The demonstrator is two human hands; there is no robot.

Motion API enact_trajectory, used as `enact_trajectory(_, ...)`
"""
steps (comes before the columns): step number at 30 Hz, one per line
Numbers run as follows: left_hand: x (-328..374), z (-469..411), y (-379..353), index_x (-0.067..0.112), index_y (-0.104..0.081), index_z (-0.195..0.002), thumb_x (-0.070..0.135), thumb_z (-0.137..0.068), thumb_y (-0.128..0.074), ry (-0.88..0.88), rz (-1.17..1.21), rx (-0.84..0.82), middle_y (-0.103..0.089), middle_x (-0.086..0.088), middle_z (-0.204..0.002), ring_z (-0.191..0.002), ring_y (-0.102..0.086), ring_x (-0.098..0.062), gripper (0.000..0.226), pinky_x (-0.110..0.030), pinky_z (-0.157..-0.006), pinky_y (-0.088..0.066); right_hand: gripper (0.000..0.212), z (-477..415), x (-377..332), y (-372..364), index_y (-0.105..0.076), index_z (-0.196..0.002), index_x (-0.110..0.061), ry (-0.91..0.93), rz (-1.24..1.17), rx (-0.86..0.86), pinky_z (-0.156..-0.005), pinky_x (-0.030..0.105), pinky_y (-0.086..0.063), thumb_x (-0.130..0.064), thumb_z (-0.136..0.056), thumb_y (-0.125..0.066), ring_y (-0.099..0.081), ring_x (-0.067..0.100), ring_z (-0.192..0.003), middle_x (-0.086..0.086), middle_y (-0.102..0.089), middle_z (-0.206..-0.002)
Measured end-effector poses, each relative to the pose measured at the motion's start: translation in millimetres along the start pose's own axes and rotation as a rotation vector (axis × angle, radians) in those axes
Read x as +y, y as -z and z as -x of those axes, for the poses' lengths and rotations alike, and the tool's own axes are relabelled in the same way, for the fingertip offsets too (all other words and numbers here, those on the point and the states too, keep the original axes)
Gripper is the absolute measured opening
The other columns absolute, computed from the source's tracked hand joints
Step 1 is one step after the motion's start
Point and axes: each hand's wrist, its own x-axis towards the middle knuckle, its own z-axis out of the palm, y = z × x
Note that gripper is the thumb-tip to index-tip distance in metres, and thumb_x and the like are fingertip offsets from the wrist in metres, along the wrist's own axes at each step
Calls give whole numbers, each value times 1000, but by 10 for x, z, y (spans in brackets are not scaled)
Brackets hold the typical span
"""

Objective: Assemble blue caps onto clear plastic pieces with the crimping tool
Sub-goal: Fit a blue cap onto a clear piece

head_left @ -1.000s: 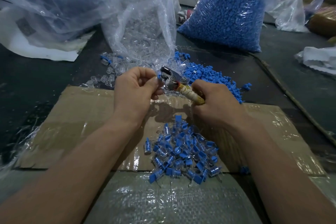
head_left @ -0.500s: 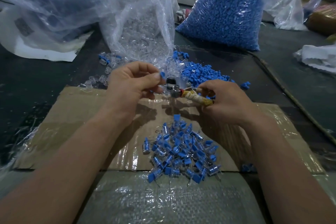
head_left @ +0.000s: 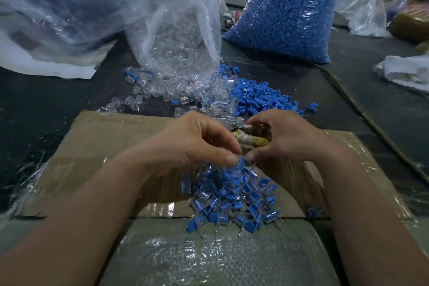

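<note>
My left hand [head_left: 197,144] is low over the pile of finished blue-capped clear pieces [head_left: 232,199]. Its thumb and forefinger pinch one capped piece [head_left: 242,164] at the top of the pile. Just to the right, my right hand [head_left: 287,139] grips the crimping tool [head_left: 250,139] by its cloth-wrapped handle. The tool's metal head [head_left: 234,124] points left, behind my left fingers. Loose blue caps [head_left: 262,97] and loose clear pieces [head_left: 162,93] lie spread on the dark table beyond the hands.
The pile sits on taped cardboard [head_left: 111,146] over a woven sack [head_left: 209,253]. At the back stand an open bag of clear pieces [head_left: 176,30], a full bag of blue caps [head_left: 285,14] and a large bag [head_left: 58,2] at left. White cloth [head_left: 406,72] lies far right.
My left hand came away from the tool's head and dropped toward me to the pile with the capped piece. My right hand lowered the tool and turned it flatter.
</note>
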Motion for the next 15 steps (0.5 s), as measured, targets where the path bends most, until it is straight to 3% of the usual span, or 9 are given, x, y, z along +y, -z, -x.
enact_trajectory(4,-2,4,-8,13,-71,-70,19,-61,-70,-27,53,147,-64,2,-57,-45,-49,-4,10,-14,-43,-38,77,13,7,7,-51,-120,-30,-12,8,-40,-73,25,-33,-58,-52,-76,-45,6,-93,-18,-44,-97)
enact_trajectory(8,-105,-74,53,8,-68,-71,12,-70,-71,-15,109,667,-65,4,-62,-63,-60,-15,5,-40,-74,-54,73,14,5,21,-56,-114,-30,-29,-75,-22,-66,17,-34,-69,-53,-58,-46,-3,-83,-25,-45,-89)
enact_trajectory(11,-208,-127,227,23,-64,-74,9,-79,-68,3,-277,981,-64,7,-72,-71,-61,-9,16,-34,-81,-53,58,10,19,11,-60,-108,-29,-6,-53,26,-64,13,-33,-66,-63,-58,-46,-7,-80,-26,-48,-85)
enact_trajectory(15,-332,-174,347,17,-65,-107,7,-81,-65,40,-515,991,-65,2,-93,-82,-56,-9,28,-27,-84,-45,36,8,39,9,-64,-103,-27,-4,-58,74,-67,16,-37,-52,-77,-60,-50,-2,-80,-26,-50,-80)
